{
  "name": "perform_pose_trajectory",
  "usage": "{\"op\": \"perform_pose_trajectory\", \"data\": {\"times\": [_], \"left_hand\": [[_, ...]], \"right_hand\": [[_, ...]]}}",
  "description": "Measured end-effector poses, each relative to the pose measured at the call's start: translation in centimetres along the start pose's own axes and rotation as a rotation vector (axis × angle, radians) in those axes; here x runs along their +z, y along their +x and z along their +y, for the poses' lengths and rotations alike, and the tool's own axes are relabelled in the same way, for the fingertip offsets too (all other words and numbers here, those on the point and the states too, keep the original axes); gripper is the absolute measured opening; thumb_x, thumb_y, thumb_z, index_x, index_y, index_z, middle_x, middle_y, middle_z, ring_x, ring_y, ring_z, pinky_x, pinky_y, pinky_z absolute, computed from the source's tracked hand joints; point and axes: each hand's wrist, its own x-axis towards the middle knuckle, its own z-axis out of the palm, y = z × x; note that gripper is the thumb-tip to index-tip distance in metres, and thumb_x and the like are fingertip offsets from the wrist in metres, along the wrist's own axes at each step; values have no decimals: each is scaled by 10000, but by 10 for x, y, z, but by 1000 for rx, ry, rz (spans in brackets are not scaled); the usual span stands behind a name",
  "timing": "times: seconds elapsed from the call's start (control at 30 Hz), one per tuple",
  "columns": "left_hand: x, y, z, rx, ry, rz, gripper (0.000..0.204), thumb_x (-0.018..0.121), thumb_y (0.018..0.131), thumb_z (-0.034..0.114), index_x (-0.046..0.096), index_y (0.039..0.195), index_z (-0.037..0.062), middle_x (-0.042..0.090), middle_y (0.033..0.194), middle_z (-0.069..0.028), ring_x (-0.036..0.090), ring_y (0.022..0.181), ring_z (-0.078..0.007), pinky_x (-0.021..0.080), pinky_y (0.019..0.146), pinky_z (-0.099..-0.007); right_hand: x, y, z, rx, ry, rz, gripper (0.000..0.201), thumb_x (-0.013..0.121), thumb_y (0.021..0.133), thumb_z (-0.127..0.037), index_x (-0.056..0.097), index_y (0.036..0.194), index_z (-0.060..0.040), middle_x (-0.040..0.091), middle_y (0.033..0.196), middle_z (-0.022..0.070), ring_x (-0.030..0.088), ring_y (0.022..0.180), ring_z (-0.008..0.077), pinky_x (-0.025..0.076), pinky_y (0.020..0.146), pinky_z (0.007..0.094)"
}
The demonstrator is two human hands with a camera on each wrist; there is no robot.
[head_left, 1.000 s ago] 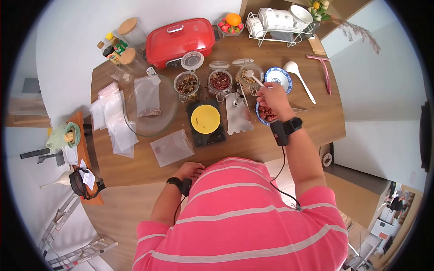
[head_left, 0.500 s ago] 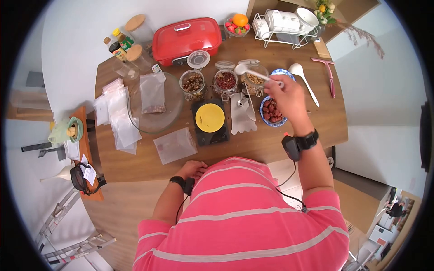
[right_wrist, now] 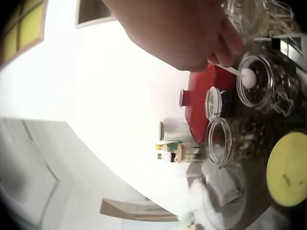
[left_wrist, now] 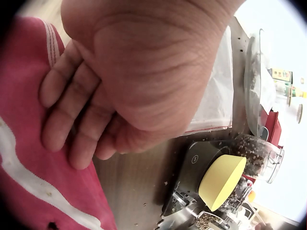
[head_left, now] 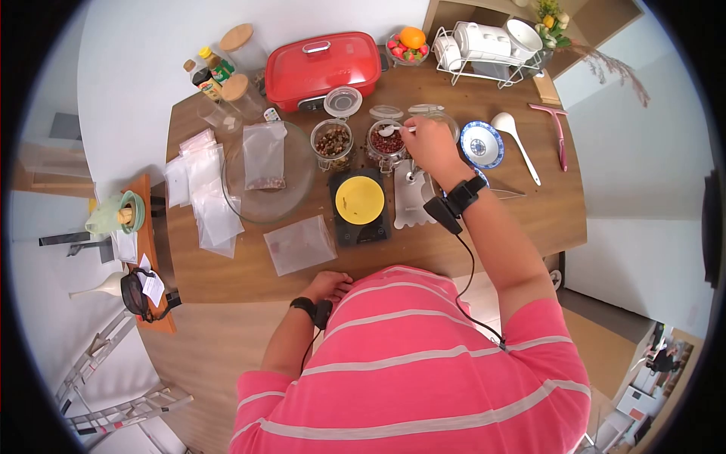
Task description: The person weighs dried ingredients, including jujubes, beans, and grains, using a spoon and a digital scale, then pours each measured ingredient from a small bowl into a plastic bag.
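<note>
My right hand (head_left: 425, 141) pinches a small white spoon (head_left: 387, 130), and the spoon's bowl sits over the mouth of the middle glass jar (head_left: 386, 142), which holds red bits. In the right wrist view the spoon (right_wrist: 246, 76) juts from under my right hand (right_wrist: 187, 33) to that jar's (right_wrist: 261, 79) rim. A jar of mixed brown pieces (head_left: 333, 141) stands to its left; a third jar (head_left: 445, 119) is half hidden behind my hand. My left hand (head_left: 327, 286) rests at the table's near edge against my pink shirt, its fingers (left_wrist: 62, 115) relaxed, holding nothing.
A yellow dish (head_left: 359, 199) sits on a black scale (head_left: 361, 228). Around it lie a white mat (head_left: 412, 204), a clear bag (head_left: 300, 244), a glass bowl (head_left: 296, 189) with a bag inside, a blue bowl (head_left: 482, 144), a white ladle (head_left: 514, 135) and a red cooker (head_left: 329, 64).
My right hand has carried the spoon leftward from the right-hand jar to the middle jar. My forearm now covers the bowl of red fruit. The left hand has stayed put.
</note>
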Motion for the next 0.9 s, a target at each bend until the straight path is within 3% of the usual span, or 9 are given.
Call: {"op": "perform_pose_trajectory", "data": {"times": [0.03,0.4,0.47,0.5,0.57,0.67,0.7,0.77,0.9], "left_hand": [[0,-1,2,-22,17,-6,397,536,981,383,654,1181,61,751,1023,-54,701,795,-180,506,655,-327],[2,-4,5,-36,-3,5,376,548,976,386,656,1154,74,750,1023,-61,704,810,-176,495,667,-329],[3,-6,6,-35,7,0,375,549,975,388,656,1154,76,751,1023,-61,704,812,-175,494,670,-327],[4,-7,8,-34,16,8,374,548,977,387,656,1154,75,751,1024,-60,704,812,-175,494,673,-324],[4,-8,9,-34,30,17,374,546,979,387,656,1153,75,751,1024,-60,703,812,-176,494,676,-322],[4,-6,8,-37,19,15,373,544,980,384,659,1150,73,751,1023,-59,704,814,-179,498,678,-323],[3,-4,6,-29,20,22,373,545,980,385,659,1151,73,752,1022,-58,704,813,-181,500,681,-323],[5,-4,8,-16,18,29,374,547,979,385,660,1151,73,752,1020,-58,704,812,-182,502,683,-324],[7,-8,10,-45,15,39,366,544,984,377,658,1147,69,752,1012,-61,705,809,-181,507,679,-319]], "right_hand": [[1,3,1,-31,-54,11,250,660,870,-226,716,981,-9,691,810,258,686,794,419,556,779,469],[17,-4,27,-26,-65,34,208,608,877,-174,730,933,-15,695,821,237,683,800,408,557,769,458],[14,-5,28,234,135,-107,237,605,870,-166,738,992,-13,723,821,192,708,745,326,563,728,397],[10,-5,30,237,137,-103,237,605,870,-166,738,992,-13,723,821,192,708,745,326,563,728,397],[1,-2,37,452,398,-184,254,614,862,-170,746,1018,-19,739,788,123,710,705,210,551,689,321],[17,3,69,444,481,-165,269,616,883,-145,722,1085,-3,746,824,71,661,664,134,529,659,283],[16,1,75,445,481,-161,269,616,883,-145,722,1085,-3,746,824,71,661,664,134,529,659,283],[4,-1,70,620,788,-206,314,604,909,-99,661,1196,16,742,926,76,610,644,134,505,628,278],[-3,-6,64,663,837,-276,346,600,928,-71,603,1260,27,724,1011,73,554,628,124,467,587,261]]}}
